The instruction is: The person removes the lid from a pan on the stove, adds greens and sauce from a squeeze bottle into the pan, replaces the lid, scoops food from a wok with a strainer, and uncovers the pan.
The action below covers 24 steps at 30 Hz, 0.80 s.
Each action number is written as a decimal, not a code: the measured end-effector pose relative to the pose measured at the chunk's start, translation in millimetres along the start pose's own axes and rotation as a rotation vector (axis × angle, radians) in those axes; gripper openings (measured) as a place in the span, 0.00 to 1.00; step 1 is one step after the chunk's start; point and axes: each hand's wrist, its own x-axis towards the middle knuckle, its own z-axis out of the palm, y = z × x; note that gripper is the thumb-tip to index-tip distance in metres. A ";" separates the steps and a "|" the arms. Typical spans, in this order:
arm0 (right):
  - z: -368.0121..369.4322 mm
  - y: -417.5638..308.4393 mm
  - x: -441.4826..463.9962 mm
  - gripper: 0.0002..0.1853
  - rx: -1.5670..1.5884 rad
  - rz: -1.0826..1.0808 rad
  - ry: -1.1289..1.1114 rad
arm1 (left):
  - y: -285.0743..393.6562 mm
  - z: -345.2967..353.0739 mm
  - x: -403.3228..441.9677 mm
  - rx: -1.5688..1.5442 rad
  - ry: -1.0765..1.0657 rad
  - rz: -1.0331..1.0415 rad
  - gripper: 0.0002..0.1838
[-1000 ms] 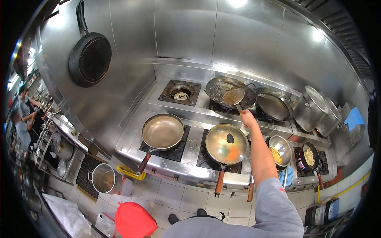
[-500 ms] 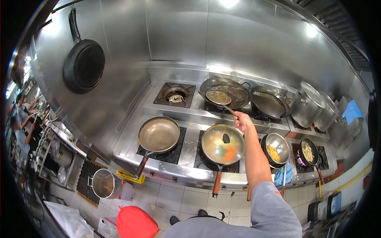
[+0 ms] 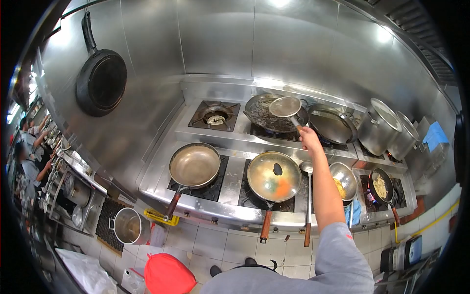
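My right hand (image 3: pixel 309 139) is closed around the wooden handle of a round mesh strainer (image 3: pixel 285 106). The strainer is held up over the right part of a back-row wok (image 3: pixel 262 115) with dark, rippled liquid in it. Right of that wok stands another dark wok (image 3: pixel 329 125) with liquid in it. Below my forearm, a ladle (image 3: pixel 307 167) with a long handle lies on the stove. Left of it, a clear lid with a black knob covers a pan (image 3: pixel 274 177); yellow, green and orange food shows through. My left hand is out of view.
A bare pan (image 3: pixel 195 165) sits front left. At right are a metal bowl (image 3: pixel 346 179) with yellow food, a small frying pan (image 3: pixel 379 183) over flame, and tall pots (image 3: pixel 379 122). A black pan (image 3: pixel 101 81) hangs on the wall. Co-workers stand far left.
My right hand has moved right and slightly toward the front, lifting the strainer from low in the wok to above its right side. The ladle beside the covered pan has come into view.
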 end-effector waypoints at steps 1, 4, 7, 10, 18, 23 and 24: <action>-6.6 -1.7 4.7 0.22 -0.099 -0.038 0.044 | 0.1 1.7 0.3 0.001 0.002 0.001 0.17; -25.9 -1.1 21.0 0.21 -0.553 -0.227 0.248 | 0.6 3.0 -0.8 0.006 0.002 0.001 0.17; -37.4 3.5 24.2 0.18 -0.765 -0.214 0.369 | 0.9 4.8 -2.7 0.011 0.000 0.002 0.18; -37.9 9.5 32.0 0.18 -0.817 -0.102 0.393 | 2.0 5.0 -3.5 0.020 0.003 0.001 0.18; -26.3 37.6 44.9 0.18 -0.736 -0.097 0.172 | 2.2 6.4 -6.0 0.017 0.012 -0.002 0.19; -16.7 38.0 35.7 0.17 -0.525 -0.069 0.015 | -0.6 5.4 -3.2 0.009 0.013 0.001 0.19; -13.9 35.1 32.1 0.18 -0.435 -0.012 -0.046 | -1.9 5.3 -2.2 0.009 0.012 0.001 0.19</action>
